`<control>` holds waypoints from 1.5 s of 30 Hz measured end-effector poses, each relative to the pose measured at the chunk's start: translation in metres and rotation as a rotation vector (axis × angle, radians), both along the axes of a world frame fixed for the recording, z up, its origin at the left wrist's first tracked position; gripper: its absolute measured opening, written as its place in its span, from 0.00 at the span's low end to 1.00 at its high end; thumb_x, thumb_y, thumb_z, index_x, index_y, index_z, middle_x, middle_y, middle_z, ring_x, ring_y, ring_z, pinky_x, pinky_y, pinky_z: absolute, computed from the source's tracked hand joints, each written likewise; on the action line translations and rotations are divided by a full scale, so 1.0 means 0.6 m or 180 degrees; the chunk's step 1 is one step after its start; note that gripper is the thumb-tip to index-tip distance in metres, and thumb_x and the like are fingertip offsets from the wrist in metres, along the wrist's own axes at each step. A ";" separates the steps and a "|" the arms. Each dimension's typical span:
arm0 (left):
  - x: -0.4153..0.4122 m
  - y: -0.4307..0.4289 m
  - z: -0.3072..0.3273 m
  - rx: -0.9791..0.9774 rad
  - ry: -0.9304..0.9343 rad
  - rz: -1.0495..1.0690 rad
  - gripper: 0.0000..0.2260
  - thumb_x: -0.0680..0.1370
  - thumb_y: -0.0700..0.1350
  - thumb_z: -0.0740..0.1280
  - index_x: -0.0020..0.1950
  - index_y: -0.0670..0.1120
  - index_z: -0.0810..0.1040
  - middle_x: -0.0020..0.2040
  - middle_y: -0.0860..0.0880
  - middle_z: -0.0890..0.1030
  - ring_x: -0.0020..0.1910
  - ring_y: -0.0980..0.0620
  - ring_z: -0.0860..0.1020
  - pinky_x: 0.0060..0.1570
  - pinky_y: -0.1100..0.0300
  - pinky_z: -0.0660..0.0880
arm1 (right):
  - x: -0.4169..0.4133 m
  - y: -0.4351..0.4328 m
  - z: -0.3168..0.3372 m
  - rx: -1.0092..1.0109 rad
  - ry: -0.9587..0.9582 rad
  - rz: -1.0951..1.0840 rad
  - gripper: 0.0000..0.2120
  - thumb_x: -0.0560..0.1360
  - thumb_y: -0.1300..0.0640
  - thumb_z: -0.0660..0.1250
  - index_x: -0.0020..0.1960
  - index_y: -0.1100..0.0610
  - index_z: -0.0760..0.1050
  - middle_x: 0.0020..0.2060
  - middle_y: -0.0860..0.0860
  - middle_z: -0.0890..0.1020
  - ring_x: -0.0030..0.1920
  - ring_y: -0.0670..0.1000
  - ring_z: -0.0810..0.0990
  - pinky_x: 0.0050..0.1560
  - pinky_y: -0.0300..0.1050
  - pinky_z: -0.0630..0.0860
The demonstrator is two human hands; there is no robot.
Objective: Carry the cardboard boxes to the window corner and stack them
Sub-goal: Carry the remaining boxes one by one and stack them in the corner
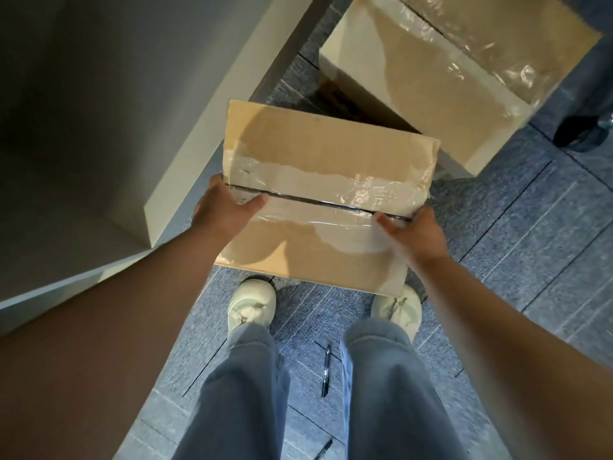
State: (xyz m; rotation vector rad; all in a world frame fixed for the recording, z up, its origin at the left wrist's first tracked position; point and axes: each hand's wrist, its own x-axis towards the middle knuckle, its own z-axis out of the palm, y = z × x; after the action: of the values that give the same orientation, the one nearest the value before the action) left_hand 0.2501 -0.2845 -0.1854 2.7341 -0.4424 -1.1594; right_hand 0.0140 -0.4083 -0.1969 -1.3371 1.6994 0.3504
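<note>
I hold a small taped cardboard box (pixel 326 151) in front of me above my feet. My left hand (pixel 223 212) grips its left side with the thumb lying on the taped top seam. My right hand (pixel 416 232) grips the right side, thumb also on top. The fingers of both hands are hidden under the box's sides. A larger cardboard box (pixel 441 91), its top covered in clear tape, stands on the floor ahead and to the right, just beyond the held box.
A white wall corner or pillar (pixel 185 167) juts in on the left, close to the held box. Grey carpet tiles (pixel 517 220) cover the floor. A black pen (pixel 326 371) lies between my legs, another pen (pixel 323 449) lower down. A dark chair wheel (pixel 583 134) sits at far right.
</note>
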 end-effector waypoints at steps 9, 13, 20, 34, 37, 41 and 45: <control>-0.044 0.002 0.210 -0.0295 -0.0274 0.0041 0.31 0.68 0.60 0.71 0.63 0.43 0.67 0.61 0.43 0.75 0.59 0.41 0.74 0.55 0.52 0.70 | -0.038 0.007 0.224 -0.0517 -0.0221 -0.0292 0.30 0.71 0.47 0.71 0.64 0.62 0.64 0.59 0.57 0.76 0.59 0.59 0.76 0.52 0.45 0.71; -0.070 -0.006 0.321 -0.0484 -0.0216 0.0040 0.31 0.67 0.61 0.71 0.61 0.44 0.68 0.60 0.43 0.75 0.57 0.40 0.74 0.55 0.50 0.73 | -0.066 -0.001 0.338 -0.0721 -0.0348 -0.0463 0.31 0.70 0.45 0.71 0.62 0.62 0.64 0.58 0.57 0.74 0.57 0.58 0.75 0.51 0.45 0.71; -0.137 -0.035 0.538 -0.0656 -0.0303 -0.0166 0.33 0.68 0.60 0.71 0.65 0.44 0.66 0.62 0.43 0.74 0.58 0.40 0.74 0.54 0.52 0.70 | -0.135 -0.003 0.555 -0.0879 -0.0455 -0.0717 0.30 0.73 0.44 0.68 0.65 0.61 0.62 0.52 0.50 0.72 0.51 0.52 0.73 0.47 0.44 0.68; -0.242 -0.115 0.857 -0.1420 -0.0208 -0.1179 0.37 0.68 0.59 0.72 0.69 0.42 0.61 0.66 0.42 0.69 0.63 0.41 0.70 0.57 0.52 0.69 | -0.277 0.061 0.879 -0.1637 -0.0187 -0.1600 0.29 0.73 0.42 0.66 0.64 0.59 0.63 0.59 0.54 0.75 0.57 0.59 0.76 0.46 0.46 0.69; -0.255 -0.120 0.892 -0.1720 -0.0034 -0.1573 0.35 0.69 0.58 0.72 0.67 0.43 0.63 0.64 0.43 0.71 0.60 0.42 0.72 0.50 0.55 0.68 | -0.289 0.116 0.921 -0.1870 -0.0052 -0.2039 0.29 0.73 0.42 0.67 0.64 0.59 0.63 0.59 0.55 0.76 0.57 0.59 0.76 0.49 0.48 0.71; -0.280 -0.105 0.941 -0.2024 0.0169 -0.2350 0.33 0.70 0.58 0.70 0.67 0.43 0.62 0.63 0.42 0.74 0.59 0.41 0.74 0.49 0.55 0.68 | -0.293 0.223 0.970 -0.2162 0.0126 -0.2737 0.29 0.73 0.42 0.67 0.65 0.59 0.63 0.58 0.54 0.76 0.57 0.58 0.76 0.48 0.47 0.70; -0.321 -0.072 0.991 -0.2026 0.0220 -0.3043 0.30 0.73 0.59 0.66 0.67 0.44 0.62 0.61 0.42 0.75 0.57 0.40 0.74 0.45 0.55 0.66 | -0.288 0.354 1.010 -0.2324 0.0378 -0.3412 0.28 0.73 0.42 0.66 0.63 0.58 0.63 0.54 0.52 0.76 0.52 0.56 0.77 0.44 0.46 0.69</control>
State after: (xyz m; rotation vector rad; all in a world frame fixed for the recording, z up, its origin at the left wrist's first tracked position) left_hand 0.0575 -0.3276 0.4091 1.8894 -1.8479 -0.9701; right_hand -0.1589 -0.1960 0.4090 -0.6534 2.4794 -0.8876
